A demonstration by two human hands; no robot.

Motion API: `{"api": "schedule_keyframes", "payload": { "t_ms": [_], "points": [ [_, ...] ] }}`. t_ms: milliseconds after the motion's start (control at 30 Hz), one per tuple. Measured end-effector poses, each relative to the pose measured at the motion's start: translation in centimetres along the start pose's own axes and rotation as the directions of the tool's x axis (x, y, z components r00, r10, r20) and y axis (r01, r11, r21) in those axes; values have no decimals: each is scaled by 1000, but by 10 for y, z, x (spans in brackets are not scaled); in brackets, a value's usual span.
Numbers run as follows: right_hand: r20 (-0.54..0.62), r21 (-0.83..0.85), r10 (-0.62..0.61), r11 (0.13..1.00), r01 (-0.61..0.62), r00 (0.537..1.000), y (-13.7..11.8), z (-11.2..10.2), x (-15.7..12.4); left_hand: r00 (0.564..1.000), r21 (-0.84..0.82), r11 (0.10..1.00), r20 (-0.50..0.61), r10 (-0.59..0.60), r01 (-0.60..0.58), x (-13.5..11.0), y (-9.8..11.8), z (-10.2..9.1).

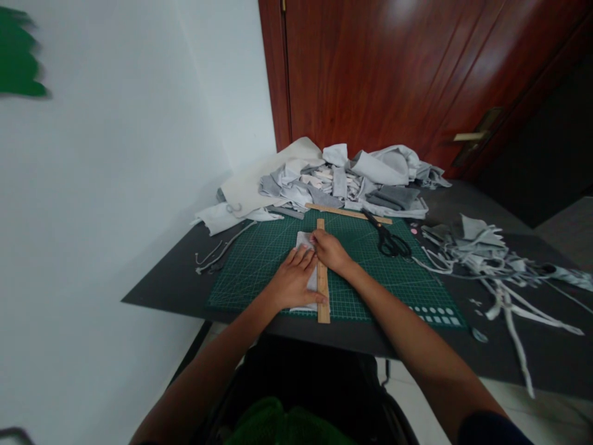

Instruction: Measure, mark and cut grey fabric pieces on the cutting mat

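Ruler (pixel 323 278) — partly under both hands (pixel 295 281)

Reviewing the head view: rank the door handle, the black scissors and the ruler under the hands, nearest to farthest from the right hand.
1. Ruler: nearest, right beneath the right hand.
2. Black scissors: next, on the mat to the hand's right.
3. Door handle: farthest, beyond the table, far to the right.

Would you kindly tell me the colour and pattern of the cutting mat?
The cutting mat is green with a pale grid, as the head view shows.
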State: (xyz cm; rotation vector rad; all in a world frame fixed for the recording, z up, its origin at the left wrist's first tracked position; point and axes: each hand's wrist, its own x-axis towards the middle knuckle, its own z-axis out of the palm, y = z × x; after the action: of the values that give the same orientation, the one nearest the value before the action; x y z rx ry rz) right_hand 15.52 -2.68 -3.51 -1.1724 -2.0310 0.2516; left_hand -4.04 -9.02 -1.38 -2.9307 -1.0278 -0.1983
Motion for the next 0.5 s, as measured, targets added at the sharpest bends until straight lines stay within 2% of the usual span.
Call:
{"api": "schedule_keyframes", "payload": {
  "t_ms": [233, 500],
  "points": [
    [3, 28, -43, 999, 43, 999, 8, 7, 1, 999, -25, 1000, 34, 1, -1, -29, 13, -7],
    [-38, 45, -81, 996, 82, 996, 8, 9, 2, 997, -88, 994, 25, 71, -69, -34, 14, -8]
  ]
}}
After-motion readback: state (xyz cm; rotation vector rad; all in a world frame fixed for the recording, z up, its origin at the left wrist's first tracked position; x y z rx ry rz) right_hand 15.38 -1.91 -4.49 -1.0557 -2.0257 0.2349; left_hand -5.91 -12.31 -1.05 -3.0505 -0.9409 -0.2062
